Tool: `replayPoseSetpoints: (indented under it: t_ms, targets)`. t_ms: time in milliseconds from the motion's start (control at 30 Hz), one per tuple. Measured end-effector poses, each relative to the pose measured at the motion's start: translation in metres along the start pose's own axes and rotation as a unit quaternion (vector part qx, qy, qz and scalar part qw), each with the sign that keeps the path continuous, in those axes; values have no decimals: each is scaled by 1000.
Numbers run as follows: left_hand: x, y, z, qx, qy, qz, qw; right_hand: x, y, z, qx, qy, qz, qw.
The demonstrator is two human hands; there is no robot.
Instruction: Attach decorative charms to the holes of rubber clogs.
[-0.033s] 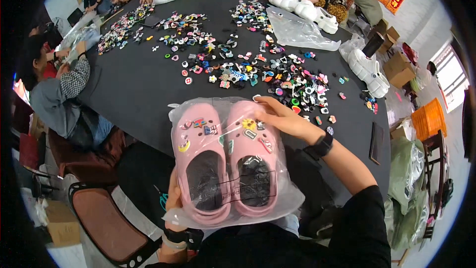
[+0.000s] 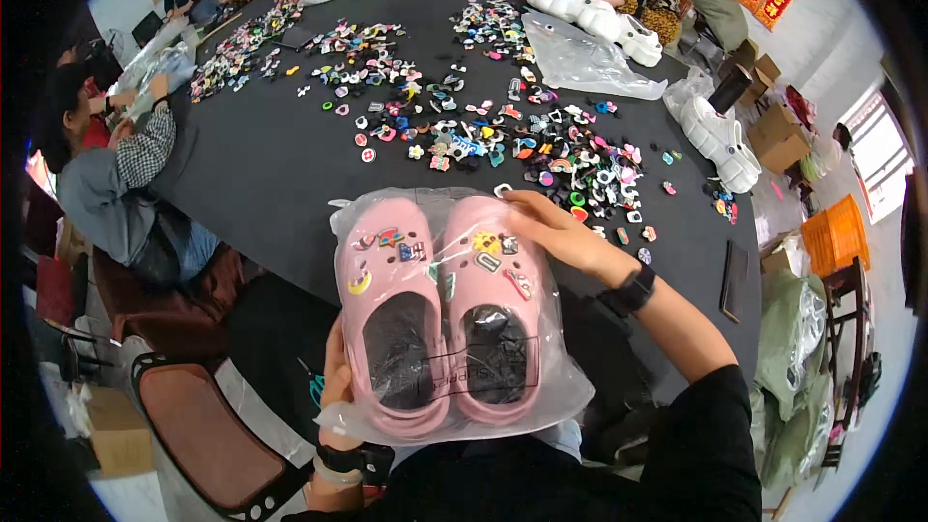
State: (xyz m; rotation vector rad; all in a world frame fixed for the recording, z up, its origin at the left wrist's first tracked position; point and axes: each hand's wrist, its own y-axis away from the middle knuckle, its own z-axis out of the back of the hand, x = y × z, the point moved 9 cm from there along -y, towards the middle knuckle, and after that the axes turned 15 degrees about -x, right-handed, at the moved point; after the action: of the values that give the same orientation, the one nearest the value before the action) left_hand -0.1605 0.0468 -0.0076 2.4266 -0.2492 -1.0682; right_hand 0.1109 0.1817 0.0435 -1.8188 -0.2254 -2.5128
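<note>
A pair of pink clogs [image 2: 385, 222] lies side by side inside a clear plastic bag [image 2: 570, 389], toes pointing away from me, just over the table's near edge. Small charms, among them a yellow flower, a moon and letter shapes, dot the uppers. My left hand [image 2: 335, 377] grips the bag from its left side and beneath, its fingertips hidden behind the shoes. At the toe end, my right hand [image 2: 561, 234] holds the right clog through the plastic, thumb over the upper and fingers along the far right edge. Dark straps circle both wrists.
Loose shoe charms [image 2: 580, 169] are heaped across the black table [image 2: 280, 193]. White clogs [image 2: 717, 145] and an empty-looking plastic bag [image 2: 590, 58] lie farther off. A dark flat phone-like object [image 2: 735, 280] rests at right. Co-workers sit around the far and left sides; a brown chair [image 2: 208, 435] stands lower left.
The plastic over the clogs shows slightly shifted creases and glare. Both hands keep their hold.
</note>
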Motion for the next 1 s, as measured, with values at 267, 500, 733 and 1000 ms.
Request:
replayPoseSetpoints:
  t_ms: [267,500,733,1000]
  targets:
    - [0,8,8,3,-32,3,999,-39,66,26,72,-228,-105,965]
    - [17,-1,35,18,-113,-6,993,-60,29,22,100,-238,-125,958]
    - [17,7,35,2,-54,-2,999,-57,-61,50,-31,-252,-59,965]
    - [34,-5,71,8,-76,7,997,-60,-64,38,-30,-326,-160,931]
